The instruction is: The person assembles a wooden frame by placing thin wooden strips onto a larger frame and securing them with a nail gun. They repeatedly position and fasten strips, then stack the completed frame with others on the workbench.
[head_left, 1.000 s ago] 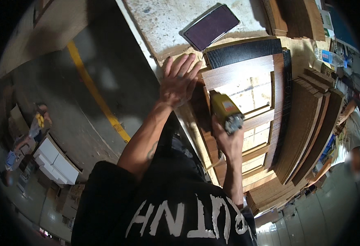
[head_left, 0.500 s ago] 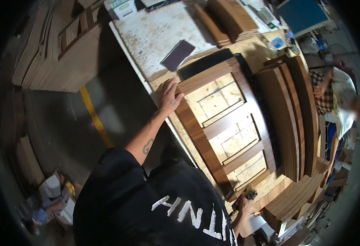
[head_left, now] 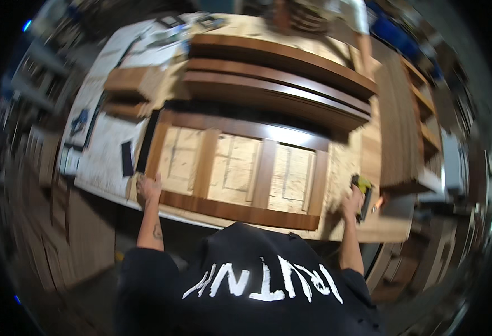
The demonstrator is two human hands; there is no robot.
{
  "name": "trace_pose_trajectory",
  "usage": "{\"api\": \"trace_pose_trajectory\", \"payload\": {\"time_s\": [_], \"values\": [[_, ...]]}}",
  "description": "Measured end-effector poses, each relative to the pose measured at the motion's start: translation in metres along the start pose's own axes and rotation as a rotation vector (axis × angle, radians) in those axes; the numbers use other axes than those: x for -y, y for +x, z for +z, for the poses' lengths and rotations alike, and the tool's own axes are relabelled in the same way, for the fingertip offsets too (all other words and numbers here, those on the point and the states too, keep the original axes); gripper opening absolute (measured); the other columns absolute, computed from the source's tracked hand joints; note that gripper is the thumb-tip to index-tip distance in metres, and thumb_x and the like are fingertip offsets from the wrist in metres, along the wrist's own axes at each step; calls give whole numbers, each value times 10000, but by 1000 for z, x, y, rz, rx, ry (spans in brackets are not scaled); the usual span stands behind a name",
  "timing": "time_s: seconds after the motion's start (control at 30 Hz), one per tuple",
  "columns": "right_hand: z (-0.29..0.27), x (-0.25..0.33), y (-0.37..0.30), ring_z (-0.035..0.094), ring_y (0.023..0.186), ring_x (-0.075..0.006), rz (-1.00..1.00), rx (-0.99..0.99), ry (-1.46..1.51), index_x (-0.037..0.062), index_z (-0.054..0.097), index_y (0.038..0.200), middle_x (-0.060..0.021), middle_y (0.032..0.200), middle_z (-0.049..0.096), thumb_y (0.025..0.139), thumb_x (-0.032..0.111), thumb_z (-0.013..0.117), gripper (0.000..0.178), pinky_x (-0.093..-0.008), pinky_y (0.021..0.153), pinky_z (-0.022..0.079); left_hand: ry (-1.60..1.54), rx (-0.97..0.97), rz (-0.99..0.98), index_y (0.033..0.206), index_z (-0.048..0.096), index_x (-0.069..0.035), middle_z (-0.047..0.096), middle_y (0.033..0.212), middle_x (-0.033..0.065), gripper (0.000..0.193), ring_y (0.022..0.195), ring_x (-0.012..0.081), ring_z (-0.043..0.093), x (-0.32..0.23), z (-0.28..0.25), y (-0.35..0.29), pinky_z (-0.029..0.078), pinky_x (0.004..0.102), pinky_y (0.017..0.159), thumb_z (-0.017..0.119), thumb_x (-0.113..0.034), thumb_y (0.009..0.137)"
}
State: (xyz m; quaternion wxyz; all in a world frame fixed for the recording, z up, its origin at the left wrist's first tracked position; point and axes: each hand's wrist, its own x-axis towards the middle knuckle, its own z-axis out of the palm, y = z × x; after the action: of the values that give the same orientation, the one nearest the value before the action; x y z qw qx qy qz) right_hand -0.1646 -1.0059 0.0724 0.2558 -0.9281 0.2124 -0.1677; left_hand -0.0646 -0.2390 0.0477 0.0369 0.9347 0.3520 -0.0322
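Note:
A brown wooden frame with three openings (head_left: 265, 173) lies flat on the worktable, its long side toward me. At its near left corner rests my left hand (head_left: 149, 186), fingers stretched out and thumb apart, holding nothing. Beyond the right end of the frame, my right hand (head_left: 350, 200) is closed round a yellow-green and black nail gun (head_left: 364, 187), held at the tabletop beside the frame. Motion blurs the right fingers a little. Black padding (head_left: 147, 143) shows under the frame's left and far edges.
Curved brown boards (head_left: 279, 70) are stacked just behind the frame. Shorter wooden pieces (head_left: 125, 81) and a dark flat block (head_left: 127, 158) lie to the left on the table (head_left: 103, 137). A tall board stack (head_left: 398, 129) stands at right. Across the table is another person (head_left: 349, 14).
My view has swung round, so the frame now lies crosswise before me. The left hand stays at the frame's corner; the right hand with the nail gun now shows clear of the frame's right end.

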Motion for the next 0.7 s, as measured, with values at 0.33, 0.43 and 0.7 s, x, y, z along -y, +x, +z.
{"api": "trace_pose_trajectory", "payload": {"time_s": [0.33, 0.43, 0.7], "values": [[112, 65, -29, 555, 1097, -455, 30, 21, -124, -92, 501, 1347, -293, 1151, 611, 788, 349, 802, 773, -527, 985, 446, 154, -57, 247, 1046, 710, 65, 691, 1122, 230, 554, 1095, 421, 634, 1, 63, 82, 492, 499, 994, 640, -472, 926], [106, 82, -10, 605, 1048, -456, 208, 128, -210, -101, 553, 1215, -306, 1118, 634, 749, 160, 724, 561, -524, 1007, 457, 41, 6, -19, 1229, 639, 17, 637, 1211, 211, 663, 1144, 406, 622, -8, 78, 68, 514, 559, 952, 657, -547, 880], [-3, 184, -12, 523, 1159, -449, 104, -76, -99, -149, 346, 1419, -312, 1202, 508, 677, 242, 768, 939, -509, 867, 584, -381, -212, 454, 1311, 595, -10, 614, 1258, 210, 709, 1193, 411, 590, -93, 11, -54, 516, 554, 968, 683, -555, 866]]}}
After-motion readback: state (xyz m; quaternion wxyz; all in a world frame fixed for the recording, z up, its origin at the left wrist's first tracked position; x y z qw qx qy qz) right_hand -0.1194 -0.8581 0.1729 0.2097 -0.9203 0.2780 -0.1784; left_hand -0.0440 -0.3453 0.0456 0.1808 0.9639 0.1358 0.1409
